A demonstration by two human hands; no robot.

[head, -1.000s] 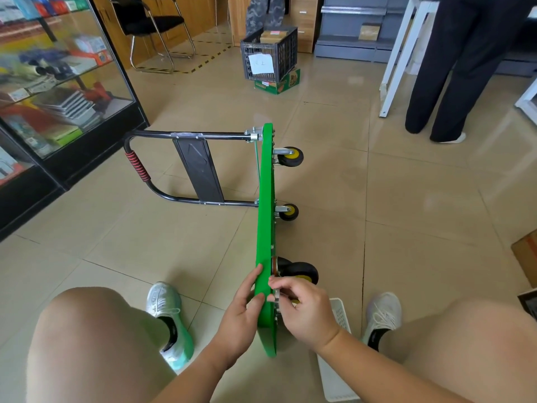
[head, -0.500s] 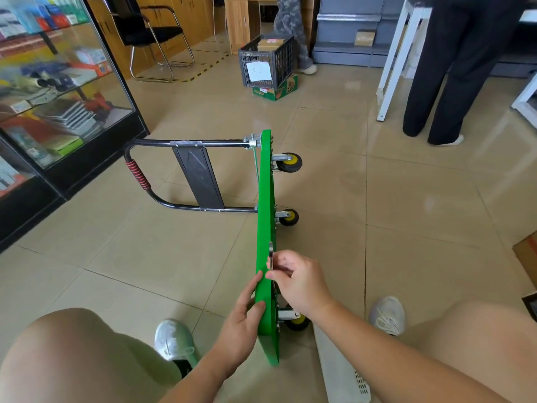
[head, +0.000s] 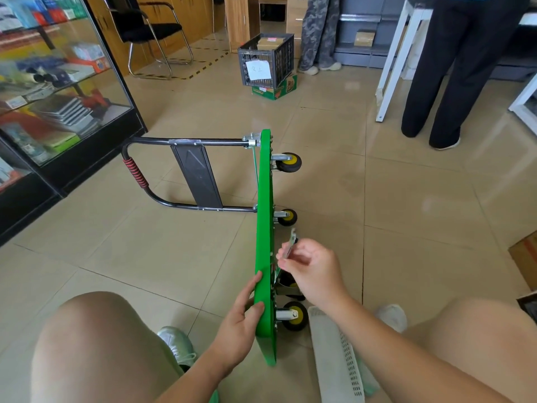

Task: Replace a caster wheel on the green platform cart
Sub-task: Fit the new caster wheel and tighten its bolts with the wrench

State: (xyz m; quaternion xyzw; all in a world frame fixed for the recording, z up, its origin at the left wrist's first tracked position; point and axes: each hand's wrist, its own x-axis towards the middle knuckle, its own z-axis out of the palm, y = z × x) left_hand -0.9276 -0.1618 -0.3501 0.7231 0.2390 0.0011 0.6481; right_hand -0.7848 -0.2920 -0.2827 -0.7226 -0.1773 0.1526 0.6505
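Two or three fingertips and the thumb of the right hand (head: 312,270) pinch the lower end of a metal plate (head: 290,244). It looks to be the top of a loose caster, and it is tilted just beside the wheel side of the green platform (head: 265,199), not flat against it. Its wheel is mostly hidden under the palm. The left hand (head: 242,315) grips the near edge of the platform, thumb on the rim and fingers curled round the far face. That steadies the cart, which stands on its long edge on the floor with the handle (head: 186,142) sticking out to the left. One fitted wheel (head: 295,315) sits just below the right wrist, and two more (head: 289,162) (head: 287,217) lie farther along. The pinch looks light for such a part, so I judge the caster could twist and drop, or its plate could meet the platform with the holes out of line. If the left hand slackens, the upright cart may tip. Bare tiles give open room to the right. A white basket (head: 338,359) lies close under the right forearm, a glass case (head: 58,97) stands well off to the left, and a person (head: 453,68) stands well apart ahead.
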